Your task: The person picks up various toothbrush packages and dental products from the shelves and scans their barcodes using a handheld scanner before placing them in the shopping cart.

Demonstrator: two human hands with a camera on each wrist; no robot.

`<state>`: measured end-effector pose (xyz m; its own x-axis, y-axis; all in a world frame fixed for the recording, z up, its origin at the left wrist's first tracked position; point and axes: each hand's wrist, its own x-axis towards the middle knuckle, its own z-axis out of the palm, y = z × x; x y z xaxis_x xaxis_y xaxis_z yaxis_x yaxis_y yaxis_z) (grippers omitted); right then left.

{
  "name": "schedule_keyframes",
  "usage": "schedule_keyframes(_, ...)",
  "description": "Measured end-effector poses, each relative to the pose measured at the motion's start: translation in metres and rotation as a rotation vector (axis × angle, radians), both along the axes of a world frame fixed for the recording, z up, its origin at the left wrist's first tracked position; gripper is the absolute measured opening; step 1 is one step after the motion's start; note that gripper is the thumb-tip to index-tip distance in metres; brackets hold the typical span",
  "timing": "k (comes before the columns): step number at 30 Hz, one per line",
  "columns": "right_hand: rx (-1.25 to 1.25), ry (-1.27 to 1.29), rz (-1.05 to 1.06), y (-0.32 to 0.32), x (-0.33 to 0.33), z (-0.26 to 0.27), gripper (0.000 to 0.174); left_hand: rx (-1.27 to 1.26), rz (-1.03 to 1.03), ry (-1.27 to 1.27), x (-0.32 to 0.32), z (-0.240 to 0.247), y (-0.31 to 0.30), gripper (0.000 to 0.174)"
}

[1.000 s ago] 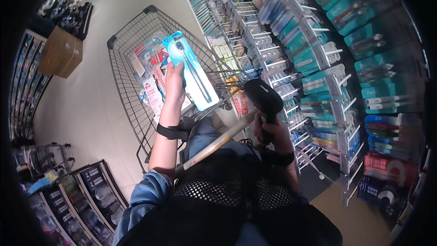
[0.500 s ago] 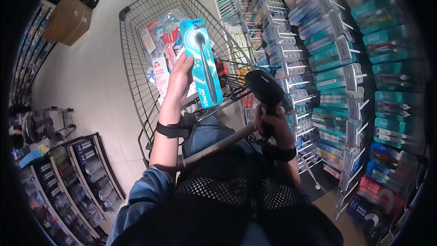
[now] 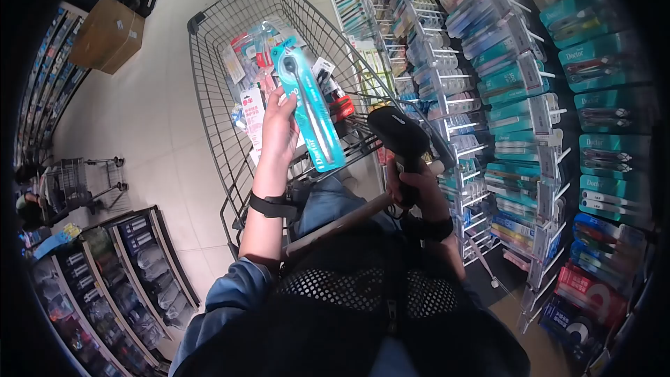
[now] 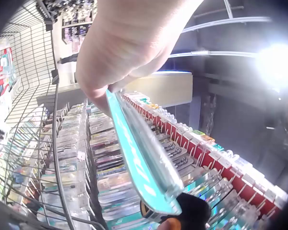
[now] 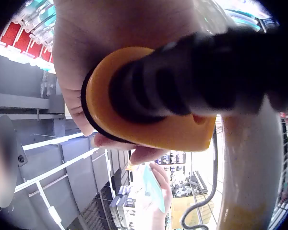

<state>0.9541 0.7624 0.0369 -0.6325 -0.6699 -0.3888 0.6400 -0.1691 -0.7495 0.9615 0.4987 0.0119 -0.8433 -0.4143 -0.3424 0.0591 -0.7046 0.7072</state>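
In the head view my left hand [image 3: 280, 128] pinches a teal toothbrush pack [image 3: 312, 115] by its left edge, above the wire cart. The left wrist view shows that pack [image 4: 137, 158] edge-on, its clear blister on one side, with the hand [image 4: 129, 43] at its top end. My right hand [image 3: 421, 188] grips the handle of a black scanner [image 3: 398, 131] beside the cart's push bar [image 3: 339, 226]. In the right wrist view the fingers of the right hand [image 5: 120, 24] curl round the black-and-orange handle [image 5: 168, 136].
The wire cart [image 3: 207, 91] holds several packages, among them a white-and-pink box [image 3: 252, 117]. Racks of hanging toothbrush packs [image 3: 513, 122] line the right side. A cardboard box [image 3: 108, 33] stands at the upper left, with low shelves [image 3: 132, 276] at the lower left.
In the head view the cart and racks have shifted as the view moved. The left hand has turned the toothbrush pack slightly and lies a little further right. The right hand still grips the scanner.
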Motion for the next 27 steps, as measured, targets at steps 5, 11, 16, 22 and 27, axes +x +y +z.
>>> schedule_keyframes(5, -0.01, 0.071, 0.044, 0.002, 0.004, -0.006, 0.02, 0.246, -0.059, -0.028, 0.008, -0.017, -0.018, 0.038)
schedule_keyframes(11, 0.039, 0.081, 0.043, 0.0, 0.012, 0.004, 0.022, 0.57, -0.155, 0.116, 0.014, -0.001, -0.015, 0.065)
schedule_keyframes(16, 0.061, 0.081, 0.106, -0.004, 0.016, 0.015, 0.031, 0.581, -0.136, 0.167, 0.02, 0.006, -0.011, 0.064)
schedule_keyframes(22, 0.183, 0.21, 0.257, -0.007, 0.026, 0.02, 0.03, 0.425, -0.223, 0.332, 0.022, -0.002, -0.018, 0.077)
schedule_keyframes(27, 0.16, 0.215, 0.346, -0.01, 0.034, 0.029, 0.038, 0.371, -0.219, 0.276, 0.023, 0.008, -0.019, 0.079)
